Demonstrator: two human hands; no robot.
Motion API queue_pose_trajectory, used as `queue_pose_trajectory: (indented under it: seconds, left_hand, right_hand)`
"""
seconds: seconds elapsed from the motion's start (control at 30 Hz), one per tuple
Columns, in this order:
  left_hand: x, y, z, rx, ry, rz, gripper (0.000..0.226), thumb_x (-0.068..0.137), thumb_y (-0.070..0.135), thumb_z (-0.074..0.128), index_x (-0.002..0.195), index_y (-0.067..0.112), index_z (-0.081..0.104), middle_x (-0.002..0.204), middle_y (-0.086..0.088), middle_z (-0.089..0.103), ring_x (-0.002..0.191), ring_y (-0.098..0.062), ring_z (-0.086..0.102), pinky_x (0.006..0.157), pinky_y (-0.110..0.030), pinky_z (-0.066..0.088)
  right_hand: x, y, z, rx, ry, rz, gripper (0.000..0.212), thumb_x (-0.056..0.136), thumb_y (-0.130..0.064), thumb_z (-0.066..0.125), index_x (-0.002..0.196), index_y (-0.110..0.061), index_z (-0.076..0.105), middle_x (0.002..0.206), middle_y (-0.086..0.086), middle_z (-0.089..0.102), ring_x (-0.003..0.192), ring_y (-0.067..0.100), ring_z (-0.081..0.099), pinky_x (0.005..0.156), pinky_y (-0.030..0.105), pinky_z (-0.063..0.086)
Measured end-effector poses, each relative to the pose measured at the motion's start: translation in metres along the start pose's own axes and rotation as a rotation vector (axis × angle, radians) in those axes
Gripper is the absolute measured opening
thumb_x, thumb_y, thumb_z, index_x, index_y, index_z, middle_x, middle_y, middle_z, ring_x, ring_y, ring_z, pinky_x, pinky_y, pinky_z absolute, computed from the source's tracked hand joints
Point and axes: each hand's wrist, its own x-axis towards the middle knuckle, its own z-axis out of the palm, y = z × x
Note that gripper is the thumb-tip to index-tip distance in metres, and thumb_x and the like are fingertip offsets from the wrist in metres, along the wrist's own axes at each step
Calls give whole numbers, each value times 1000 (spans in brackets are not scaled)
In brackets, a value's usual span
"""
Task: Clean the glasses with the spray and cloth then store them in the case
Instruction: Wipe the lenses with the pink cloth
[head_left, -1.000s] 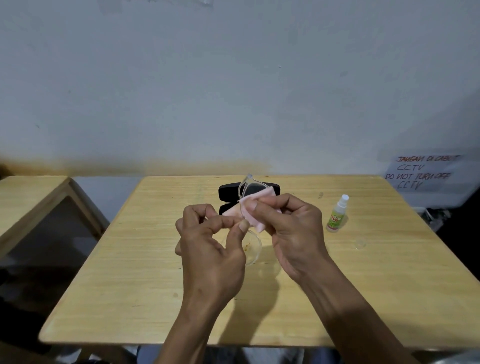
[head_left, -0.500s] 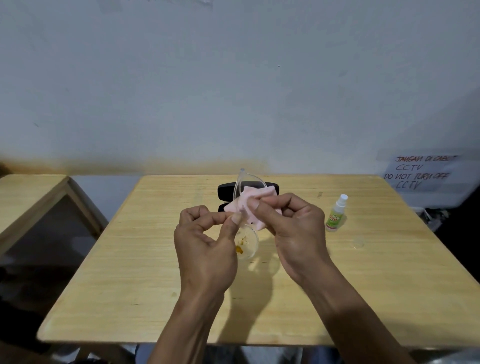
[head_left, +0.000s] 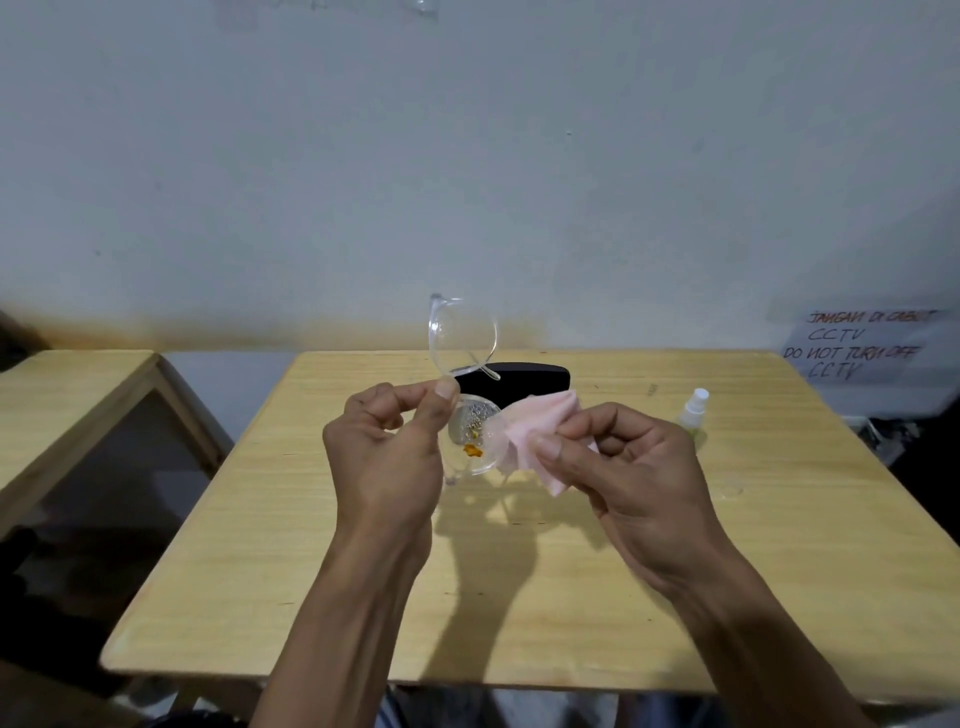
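Your left hand pinches the clear glasses, long axis upright; your right hand grips the pink cloth at 3 o'clock of the soiled lens.

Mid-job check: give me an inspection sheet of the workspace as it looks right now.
Surface: wooden table, pale.
Job's things: clear glasses held up, lower lens spotted with droplets and an orange smear; pink cloth; black case behind; spray bottle upright at right.
Clutter: nothing seen.
Grippers: left hand pinches the glasses; right hand holds the cloth beside the lens.
Cables: nothing seen.
Surroundings: second table on the left, handwritten CCTV notice on the wall.
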Motion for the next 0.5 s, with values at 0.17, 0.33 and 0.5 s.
queue_pose_trajectory:
  seconds: [0.17, 0.33, 0.5]
  left_hand:
    - [-8, 3, 9, -3, -13, -57, 10, 73, 20, 83, 69, 15, 75, 121, -26, 62, 104, -36, 61, 92, -39, 52]
    - [-13, 8, 10, -28, -129, -76, 13, 83, 11, 74, 79, -1, 71, 86, -17, 68, 60, -10, 62, 47, -15, 48]
    - [-1, 10, -1, 98, -286, -5, 24, 76, 23, 81, 60, 12, 66, 81, -11, 62, 81, -23, 54, 78, -30, 46]
  right_hand:
    - [-1, 2, 16, -98, 5, -48, 13, 65, -11, 85, 71, -9, 74, 64, 9, 72, 54, 20, 64, 60, 27, 55]
    - [6, 9, 24, -165, 121, -79, 13, 71, -2, 87, 71, -10, 76, 67, 11, 75, 55, 20, 64, 63, 31, 56]
    - [6, 9, 16, -186, 100, -62, 14, 70, -5, 88, 70, -14, 77, 65, 13, 74, 55, 22, 67, 61, 32, 57]
